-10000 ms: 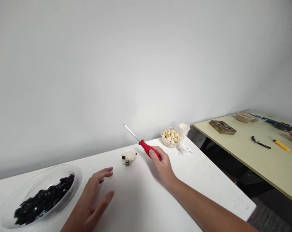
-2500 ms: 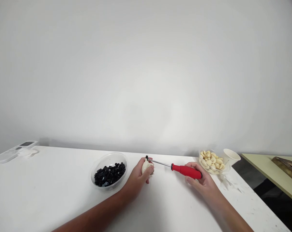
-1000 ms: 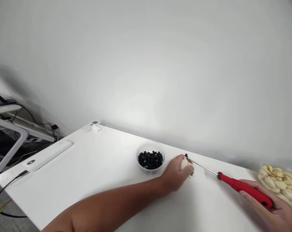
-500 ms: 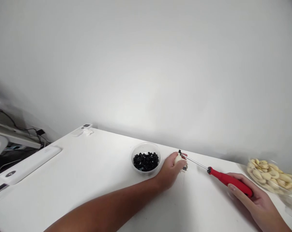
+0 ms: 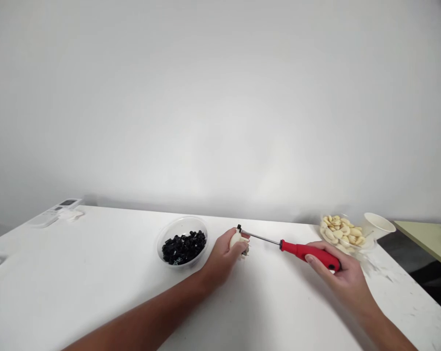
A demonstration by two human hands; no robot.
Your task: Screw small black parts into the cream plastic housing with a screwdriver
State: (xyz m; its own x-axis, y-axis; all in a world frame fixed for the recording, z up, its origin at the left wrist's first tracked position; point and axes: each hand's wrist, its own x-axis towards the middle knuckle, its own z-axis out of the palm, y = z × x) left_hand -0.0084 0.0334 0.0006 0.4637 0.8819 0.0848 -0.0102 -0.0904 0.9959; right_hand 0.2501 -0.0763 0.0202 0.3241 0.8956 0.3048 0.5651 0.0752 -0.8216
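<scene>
White tabletop (image 5: pixel 96 292), red-handled screwdriver (image 5: pixel 293 249), pale lump (image 5: pixel 235 239)

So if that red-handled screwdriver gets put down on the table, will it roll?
Probably a little. The red-handled screwdriver has a rounded handle that looks apt to roll on the smooth white table. Its thin steel shaft looks stiff, not bendy. The handle likely carries most of the weight, so it may swing round the handle end.

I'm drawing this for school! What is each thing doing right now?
left hand: closed around the lump
white lump: held, small black bit on top
red-handled screwdriver: held, tip at the black bit
right hand: gripping the handle
clear bowl: on the table, holding black pieces
second clear bowl: on the table, holding pale pieces
</scene>
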